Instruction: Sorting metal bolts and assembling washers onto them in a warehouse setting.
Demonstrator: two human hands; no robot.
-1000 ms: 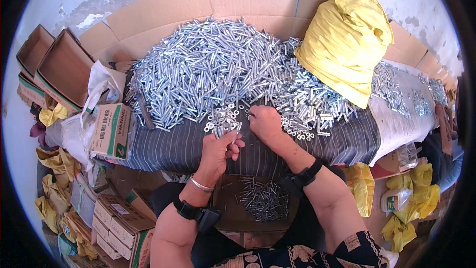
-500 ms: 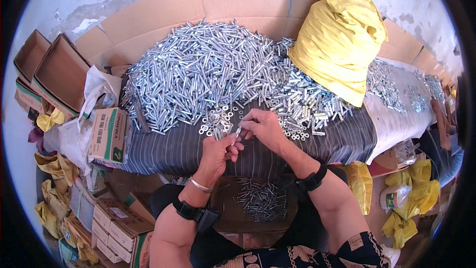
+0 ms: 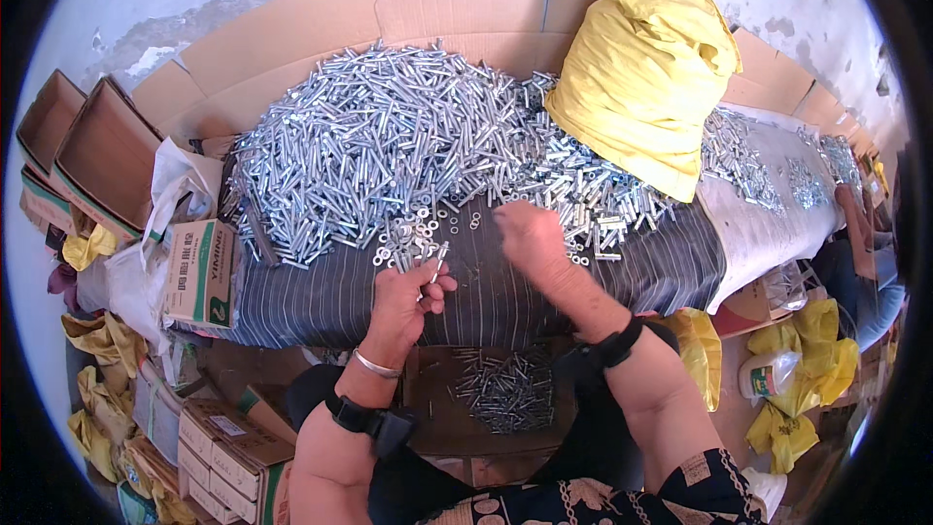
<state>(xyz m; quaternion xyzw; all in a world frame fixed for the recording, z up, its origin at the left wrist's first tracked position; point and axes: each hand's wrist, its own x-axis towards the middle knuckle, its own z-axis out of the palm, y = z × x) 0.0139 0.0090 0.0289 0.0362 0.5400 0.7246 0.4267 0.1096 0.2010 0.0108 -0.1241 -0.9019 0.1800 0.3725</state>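
Note:
My left hand (image 3: pixel 406 299) is closed, thumb against curled fingers, around a silvery bolt (image 3: pixel 442 255) whose end sticks up past the fingertips. To the right and apart from it, my right hand (image 3: pixel 535 238) hovers over the striped cloth (image 3: pixel 476 301), back of the hand up. Its fingers are drawn in and slightly blurred, so what they hold, if anything, is hidden. Just beyond my left hand lies a cluster of washers and nuts (image 3: pixel 413 233). Several loose rings (image 3: pixel 475 221) rest between the hands. Behind them rises a large heap of metal sleeves or bolts (image 3: pixel 379 136).
A full yellow sack (image 3: pixel 646 78) stands on the heap's right side. Cardboard boxes (image 3: pixel 201 272) flank the left. Below, between my knees, a carton holds dark bolts (image 3: pixel 505 394). Yellow bags (image 3: pixel 797 350) lie at the right, near another person's arm (image 3: pixel 857 233).
My right hand has left the bolt and moved right, away from my left hand. The left hand keeps its hold on the bolt. The whole view has shifted slightly.

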